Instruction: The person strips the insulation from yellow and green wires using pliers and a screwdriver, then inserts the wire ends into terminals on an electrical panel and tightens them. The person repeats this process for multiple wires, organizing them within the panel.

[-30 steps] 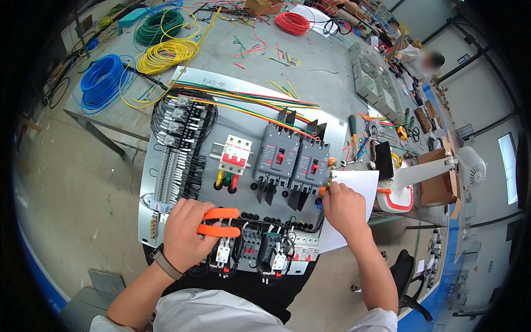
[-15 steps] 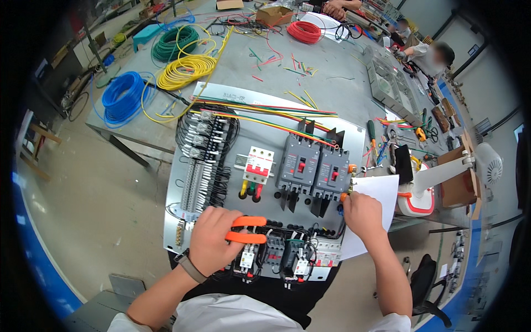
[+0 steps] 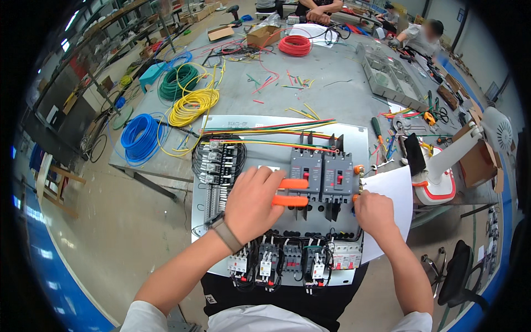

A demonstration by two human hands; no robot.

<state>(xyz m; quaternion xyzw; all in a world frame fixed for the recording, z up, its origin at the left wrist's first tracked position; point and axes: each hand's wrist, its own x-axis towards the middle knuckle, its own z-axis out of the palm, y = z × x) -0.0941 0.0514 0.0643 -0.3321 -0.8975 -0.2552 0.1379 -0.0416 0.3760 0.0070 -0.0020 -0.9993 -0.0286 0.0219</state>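
My left hand point(image 3: 254, 202) is closed around pliers with orange handles point(image 3: 292, 201) that stick out to the right; their jaws are hidden in my grip. Beneath that hand lies a metal mounting panel point(image 3: 221, 123), and the hand covers most of the breaker there. Just right of the pliers sit two dark grey breakers with red switches point(image 3: 337, 178). My right hand point(image 3: 376, 211) has its fingers pinched at the panel's right edge, beside a short brass bar point(image 3: 362, 187) with an orange end piece point(image 3: 358, 169). What those fingertips hold is hidden.
Contactors point(image 3: 292, 257) line the panel's near edge, and wired terminals point(image 3: 212, 202) its left. White paper point(image 3: 395, 193) extends beyond the right edge. Blue point(image 3: 139, 139), yellow point(image 3: 192, 107), green point(image 3: 176, 81) and red point(image 3: 295, 46) wire coils lie on the table. A white fan point(image 3: 442, 169) stands at right.
My left hand has carried the pliers up and right across the panel, from the near contactors to beside the grey breakers. My right hand stays at the panel's right edge. The view has shifted.
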